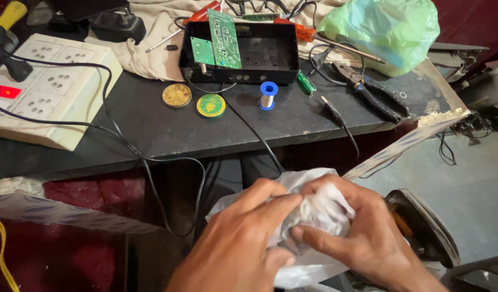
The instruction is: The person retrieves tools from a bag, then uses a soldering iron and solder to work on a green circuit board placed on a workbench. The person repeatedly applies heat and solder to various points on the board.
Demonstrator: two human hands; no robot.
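Both of my hands are low in the view, in front of the black table (167,130), closed around a crumpled clear plastic bag (319,211). My left hand (243,238) grips the bag from the left, fingers curled over its top. From the right, my right hand (362,232) pinches the bunched plastic with thumb and fingers. What is inside the bag is hidden. On the table stands an open black plastic case (259,54) with green circuit boards (223,38) propped in it.
A white multi-socket board (48,86) with plugged cables lies at left. A brass tin (177,95), a green-yellow tin (211,105), a blue solder spool (268,95), pliers (368,92), screwdrivers (324,40) and a green plastic bag (384,30) lie on the table. Black cables hang over its front edge.
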